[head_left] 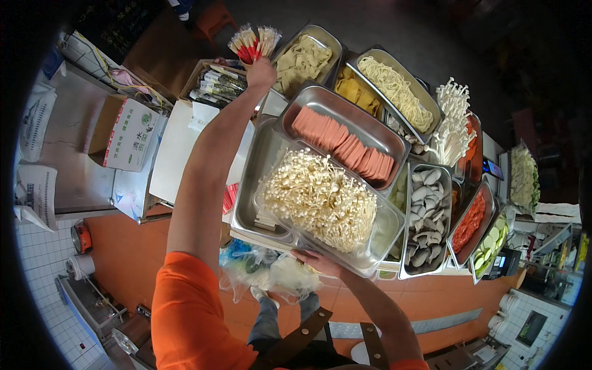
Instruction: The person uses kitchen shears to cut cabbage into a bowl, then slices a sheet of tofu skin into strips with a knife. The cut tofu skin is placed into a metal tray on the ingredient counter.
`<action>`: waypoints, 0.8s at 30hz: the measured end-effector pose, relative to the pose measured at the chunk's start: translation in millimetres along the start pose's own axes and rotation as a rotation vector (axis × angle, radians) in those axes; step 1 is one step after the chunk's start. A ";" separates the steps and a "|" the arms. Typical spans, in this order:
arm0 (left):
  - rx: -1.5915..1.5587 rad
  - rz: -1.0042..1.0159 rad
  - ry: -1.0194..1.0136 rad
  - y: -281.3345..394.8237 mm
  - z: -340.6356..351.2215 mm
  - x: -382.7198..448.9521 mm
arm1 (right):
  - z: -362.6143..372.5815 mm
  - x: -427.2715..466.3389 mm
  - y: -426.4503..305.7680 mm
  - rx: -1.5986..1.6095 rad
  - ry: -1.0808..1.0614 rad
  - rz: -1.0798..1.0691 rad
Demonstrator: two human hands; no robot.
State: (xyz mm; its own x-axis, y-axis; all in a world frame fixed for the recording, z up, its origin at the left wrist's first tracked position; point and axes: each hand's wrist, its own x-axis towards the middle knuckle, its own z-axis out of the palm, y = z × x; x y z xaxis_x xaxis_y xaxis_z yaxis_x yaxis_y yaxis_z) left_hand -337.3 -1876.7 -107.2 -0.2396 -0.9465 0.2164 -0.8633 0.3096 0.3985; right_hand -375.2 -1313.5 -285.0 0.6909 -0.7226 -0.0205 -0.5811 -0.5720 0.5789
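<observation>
My left hand (262, 74) reaches to the far side of the counter. It is closed around the base of a bundle of wrapped chopsticks (254, 44) with red on the wrappers. Beside it is a cardboard box (190, 85) of dark wrapped packets (222, 83). My right hand (319, 262) is low at the counter's front edge, by the underside of a clear plastic tub (386, 231); whether it grips anything is unclear. Enoki mushrooms (323, 194) fill the tub, which lies tilted across steel pans. Behind it, sliced pink luncheon meat (342, 138) lies in a steel pan (319, 97).
Pans around hold tofu-skin sheets (303, 64), noodles (395, 92), grey oyster mushrooms (425, 212), red paste-like food (468, 222) and sliced green vegetable (492, 240). White long-stemmed mushrooms (453, 120) stand upright. Plastic bags (273, 273) hang below the front edge. An open carton (129, 134) stands left.
</observation>
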 end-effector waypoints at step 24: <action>-0.751 -0.334 0.345 -97.5 -279.6 -337.3 | -69.7 7.4 81.2 1.227 -0.233 0.169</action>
State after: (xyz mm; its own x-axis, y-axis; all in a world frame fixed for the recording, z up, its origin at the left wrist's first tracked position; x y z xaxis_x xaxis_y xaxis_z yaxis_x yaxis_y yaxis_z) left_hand -48.1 -1562.2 30.2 0.2241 -0.9554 0.1922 -0.3158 0.1154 0.9418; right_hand -387.3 -1338.3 -181.3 0.5498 -0.8015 -0.2353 -0.7572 -0.3593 -0.5455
